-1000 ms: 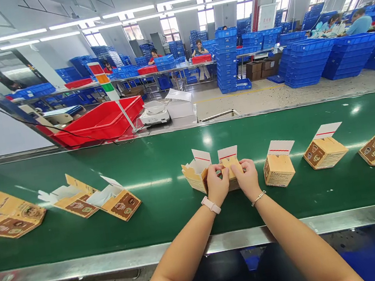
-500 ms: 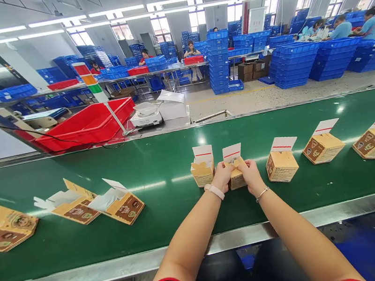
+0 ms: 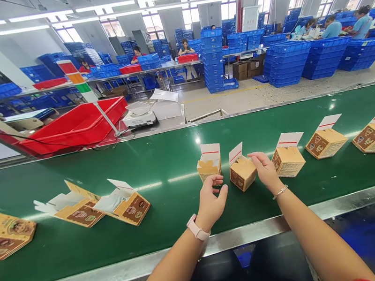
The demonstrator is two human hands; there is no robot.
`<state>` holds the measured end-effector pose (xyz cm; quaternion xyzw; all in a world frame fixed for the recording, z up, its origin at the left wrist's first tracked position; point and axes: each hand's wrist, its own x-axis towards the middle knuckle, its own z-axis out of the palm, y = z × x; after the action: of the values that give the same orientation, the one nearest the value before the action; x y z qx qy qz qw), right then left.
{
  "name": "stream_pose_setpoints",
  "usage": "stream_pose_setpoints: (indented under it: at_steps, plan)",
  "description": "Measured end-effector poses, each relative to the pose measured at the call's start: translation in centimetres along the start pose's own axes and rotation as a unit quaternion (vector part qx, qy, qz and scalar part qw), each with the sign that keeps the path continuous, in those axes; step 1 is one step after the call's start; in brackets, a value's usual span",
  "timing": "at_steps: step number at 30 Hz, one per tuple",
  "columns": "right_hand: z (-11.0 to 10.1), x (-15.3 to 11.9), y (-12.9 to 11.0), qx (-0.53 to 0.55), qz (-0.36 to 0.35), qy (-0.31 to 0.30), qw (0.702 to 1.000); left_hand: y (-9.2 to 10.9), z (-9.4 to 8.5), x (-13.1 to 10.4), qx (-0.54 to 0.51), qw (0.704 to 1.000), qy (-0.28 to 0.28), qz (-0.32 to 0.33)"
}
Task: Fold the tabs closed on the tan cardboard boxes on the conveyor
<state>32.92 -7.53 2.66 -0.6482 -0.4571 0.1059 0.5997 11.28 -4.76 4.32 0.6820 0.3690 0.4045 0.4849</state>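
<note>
While both forearms reach over the steel rail, the left hand (image 3: 212, 201) hovers above the green belt (image 3: 162, 163) with fingers loosely curled and empty, just short of the small carton (image 3: 243, 173). Right hand (image 3: 265, 170) sits just right of that carton, fingers relaxed, gripping nothing; contact cannot be confirmed. Carton: tan-orange card, brown printed side panel, standing turned at an angle, white lid flap with a red stripe raised. Left of the carton stands a second carton (image 3: 209, 164), flap up. Right of it, three more (image 3: 326, 140) in a row. Far left of it, unfolded blanks (image 3: 126, 203). Beyond the carton, a red tray (image 3: 74, 125).
</note>
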Motion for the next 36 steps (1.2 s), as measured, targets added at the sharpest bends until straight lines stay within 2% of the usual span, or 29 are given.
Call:
stream_pose_setpoints:
  at_steps: [3, 7, 11, 17, 21, 25, 29, 32, 36]
  plan:
    - [-0.8, 0.1, 0.4, -0.035, -0.052, -0.059, 0.996, 0.3, 0.3, -0.4, 0.048, 0.996, -0.031, 0.075]
    - [-1.6, 0.2, 1.2, -0.042, -0.034, -0.076, 0.996, 1.7, 2.4, 0.7, 0.131, 0.963, -0.154, 0.177]
    - [-2.6, 0.2, 1.5, -0.074, -0.044, -0.128, 0.988, 2.9, 5.2, 2.7, 0.257, 0.928, -0.216, 0.161]
    - [-3.8, 0.7, 0.8, -0.102, -0.023, -0.166, 0.981, 4.6, 8.2, 4.2, 0.316, 0.926, -0.182, 0.098]
    - [-4.7, 1.0, -0.3, -0.143, -0.006, -0.195, 0.970, 5.8, 9.1, 5.0, 0.357, 0.908, -0.210, 0.063]
    - [-5.7, 0.2, -1.0, -0.202, -0.017, -0.191, 0.960, 5.7, 9.6, 4.9, 0.339, 0.906, -0.233, 0.099]
    - [-7.1, -0.4, -1.2, -0.235, -0.026, -0.193, 0.952, 4.9, 9.9, 4.1, 0.351, 0.892, -0.249, 0.141]
    - [-7.9, 0.2, -1.1, -0.257, -0.015, -0.203, 0.945, 4.2, 10.0, 3.9, 0.363, 0.882, -0.253, 0.161]
    - [-8.4, 1.8, -0.5, -0.301, -0.007, -0.237, 0.924, 3.1, 10.5, 4.0, 0.344, 0.887, -0.239, 0.197]
